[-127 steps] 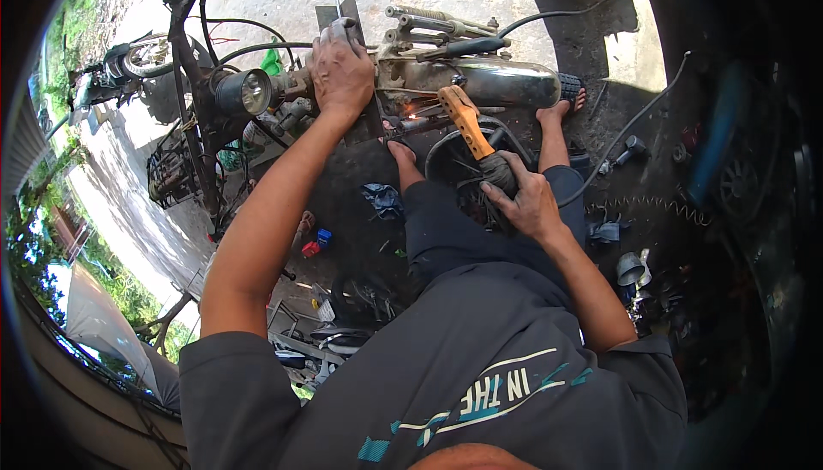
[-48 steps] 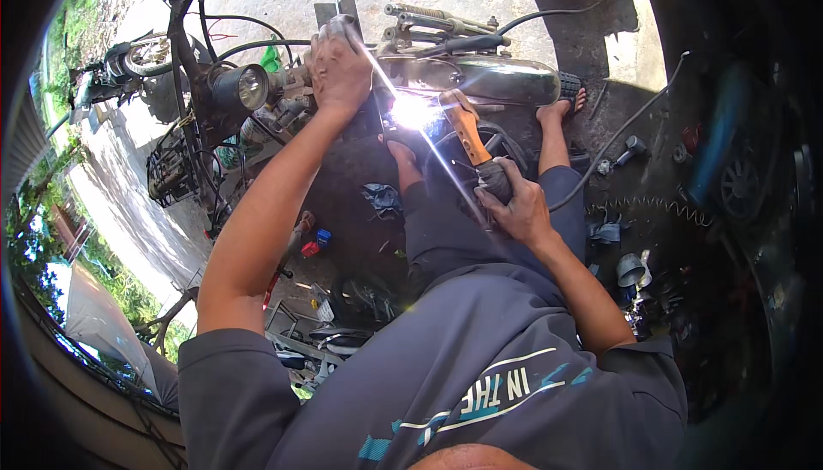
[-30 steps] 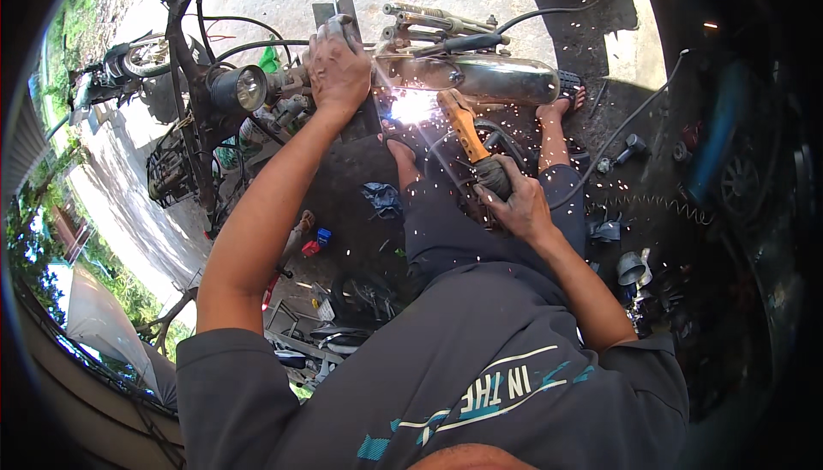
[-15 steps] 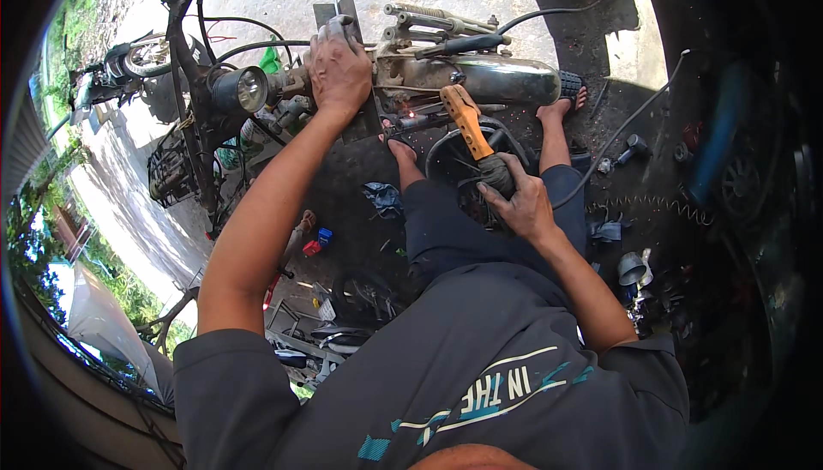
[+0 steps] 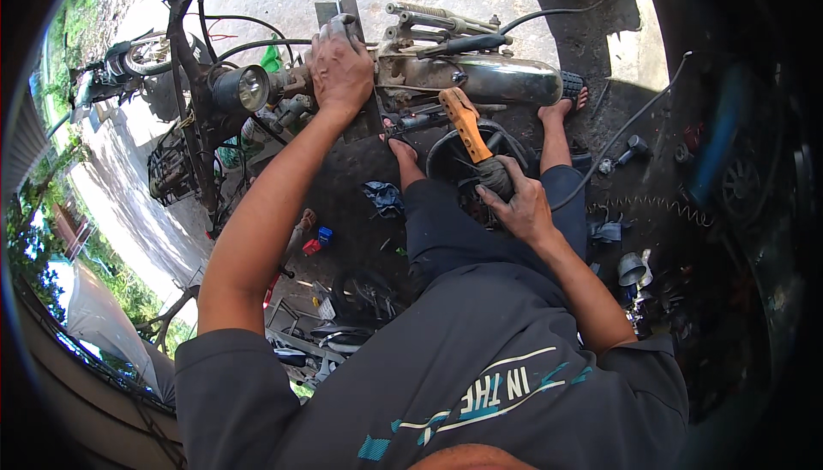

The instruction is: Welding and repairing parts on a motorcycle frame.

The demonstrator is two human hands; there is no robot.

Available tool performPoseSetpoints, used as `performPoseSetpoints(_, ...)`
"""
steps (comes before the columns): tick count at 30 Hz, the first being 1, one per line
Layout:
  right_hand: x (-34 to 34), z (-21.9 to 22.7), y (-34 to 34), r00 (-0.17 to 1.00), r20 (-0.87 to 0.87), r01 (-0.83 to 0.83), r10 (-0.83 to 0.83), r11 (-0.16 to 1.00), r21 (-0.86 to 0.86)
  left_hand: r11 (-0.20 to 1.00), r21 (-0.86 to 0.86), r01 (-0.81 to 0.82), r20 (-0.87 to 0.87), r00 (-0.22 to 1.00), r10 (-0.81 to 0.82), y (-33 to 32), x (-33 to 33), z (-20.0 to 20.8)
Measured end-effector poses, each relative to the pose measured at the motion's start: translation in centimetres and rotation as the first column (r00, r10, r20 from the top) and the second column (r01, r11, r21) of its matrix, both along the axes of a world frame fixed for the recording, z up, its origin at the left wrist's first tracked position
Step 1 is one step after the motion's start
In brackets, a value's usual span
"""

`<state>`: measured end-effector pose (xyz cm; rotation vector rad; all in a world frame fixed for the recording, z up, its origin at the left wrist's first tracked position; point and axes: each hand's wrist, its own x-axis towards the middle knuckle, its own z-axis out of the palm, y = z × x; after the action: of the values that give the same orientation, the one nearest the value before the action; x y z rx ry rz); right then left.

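Note:
My right hand (image 5: pixel 519 202) is closed around the dark wrapped grip of an orange welding electrode holder (image 5: pixel 467 124), whose jaw end points away from me toward the motorcycle's front end. A black cable trails off near that hand. My left hand (image 5: pixel 340 71) is bent over a dark flat plate (image 5: pixel 349 7), its fingers curled at the far side beside a grey metal piece; the palm side is hidden. The plate stands across the motorcycle's front assembly, between the round headlight (image 5: pixel 243 90) and the shiny front fender (image 5: pixel 506 81). A metal rod or tube (image 5: pixel 420 120) lies below the fender.
A black wheel rim (image 5: pixel 446 153) lies between my legs. My bare feet flank the work, one near the tyre (image 5: pixel 572 86). Fork tubes (image 5: pixel 429 20) and a cable are at the far side. A coiled wire (image 5: pixel 660 204), a metal cup (image 5: pixel 632 268) and loose parts lie right.
The bright orange glow and sparks near the rod below the fender have faded. Both hands have stayed almost in place.

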<state>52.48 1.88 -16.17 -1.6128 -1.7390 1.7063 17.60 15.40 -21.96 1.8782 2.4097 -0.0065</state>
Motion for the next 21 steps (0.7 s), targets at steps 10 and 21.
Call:
performPoseSetpoints(10, 0.1, -0.1, -0.2, 1.0, -0.008, 0.0, 0.0, 0.999, -0.039, 0.999, -0.054, -0.004, 0.046, 0.999, 0.007, 0.3, 0.7, 0.4)
performPoseSetpoints(21, 0.1, 0.1, -0.1, 1.0, -0.018, 0.021, -0.023, 0.995, -0.092, 0.997, -0.063, -0.032, 0.092, 0.995, 0.038, 0.7, 0.9, 0.7)
